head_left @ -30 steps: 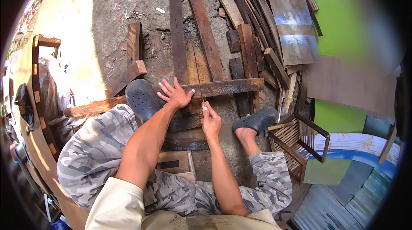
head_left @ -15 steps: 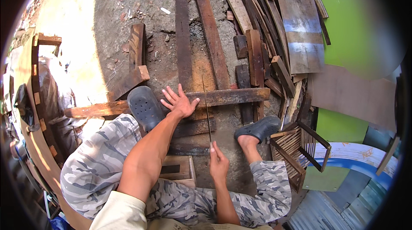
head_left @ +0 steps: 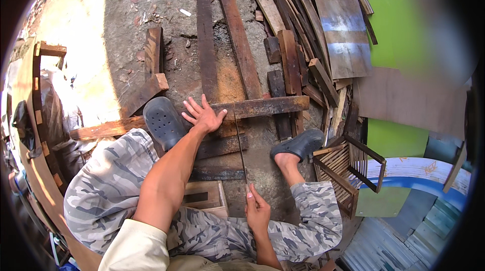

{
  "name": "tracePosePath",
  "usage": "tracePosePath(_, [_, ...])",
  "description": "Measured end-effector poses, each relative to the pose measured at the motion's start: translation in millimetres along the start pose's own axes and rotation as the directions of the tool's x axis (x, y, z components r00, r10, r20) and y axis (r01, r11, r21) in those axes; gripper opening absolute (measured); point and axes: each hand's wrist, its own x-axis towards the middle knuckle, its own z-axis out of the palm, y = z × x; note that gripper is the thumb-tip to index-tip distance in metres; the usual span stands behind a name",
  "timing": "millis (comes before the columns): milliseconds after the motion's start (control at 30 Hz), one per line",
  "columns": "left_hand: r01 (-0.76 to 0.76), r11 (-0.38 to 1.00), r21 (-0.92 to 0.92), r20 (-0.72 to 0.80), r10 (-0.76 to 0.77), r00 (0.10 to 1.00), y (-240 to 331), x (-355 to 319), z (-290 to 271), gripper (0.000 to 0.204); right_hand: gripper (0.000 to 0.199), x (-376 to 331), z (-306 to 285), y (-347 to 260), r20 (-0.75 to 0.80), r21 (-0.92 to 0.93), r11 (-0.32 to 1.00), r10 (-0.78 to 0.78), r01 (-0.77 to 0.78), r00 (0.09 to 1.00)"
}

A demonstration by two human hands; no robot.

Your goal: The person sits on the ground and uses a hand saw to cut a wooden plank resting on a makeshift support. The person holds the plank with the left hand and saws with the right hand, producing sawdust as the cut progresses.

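A rough grey concrete ground (head_left: 136,54) is spreading under everything, with a flat bright-green panel (head_left: 379,23) standing at the right. A heap of long, weathered brown boards (head_left: 303,16) is lying just left of that panel, and two long dark-brown wooden planks (head_left: 205,33) are stretching away up the middle. The person's grey camouflage trousers (head_left: 111,185) are filling much of the lower part. A dark, squared, weathered wooden beam (head_left: 273,107) is lying crosswise before the person, its right part resting over dark wooden blocks (head_left: 279,104). A slatted brown wooden frame (head_left: 348,165) is standing at the right, and a pale wooden box (head_left: 222,198) is sitting between the legs. A dark-grey perforated clog (head_left: 164,119) is covering part of the beam at the left. A thin, dark metal saw (head_left: 240,144) is crossing the beam, pointing away from the person. The left hand (head_left: 203,117) is lying flat on the beam beside the blade, fingers spread and gripping nothing. The right hand (head_left: 257,208) is curling round the saw's near end, the handle seemingly hidden inside the fingers. Orange-brown sawdust (head_left: 230,76) is lying beyond the beam, between the planks.
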Motion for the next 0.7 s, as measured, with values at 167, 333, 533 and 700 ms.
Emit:
tracePosePath(167, [-0.006, 1.000, 0.007, 0.006, 0.006, 1.000, 3, -3, -1, 0.120, 0.038, 99, 47, -10, -0.005, -0.181, 0.946, -0.273, 0.267, 0.962])
tracePosePath(333, [-0.016, 1.000, 0.009, -0.017, 0.016, 1.000, 5, -2, 1, 0.121, 0.040, 176, 88, -48, 0.000, -0.082, 0.972, -0.219, 0.218, 0.976])
tracePosePath(533, [0.021, 1.000, 0.002, 0.003, -0.021, 1.000, -1, 0, -3, 0.119, 0.039, 88, 53, -16, -0.025, -0.269, 0.884, -0.402, 0.382, 0.915])
tracePosePath(700, [0.005, 1.000, 0.030, 0.015, -0.006, 1.000, -1, -4, -3, 0.119, 0.039, 4, 0, -18, 0.052, -0.098, 0.995, 0.030, -0.025, 0.998])
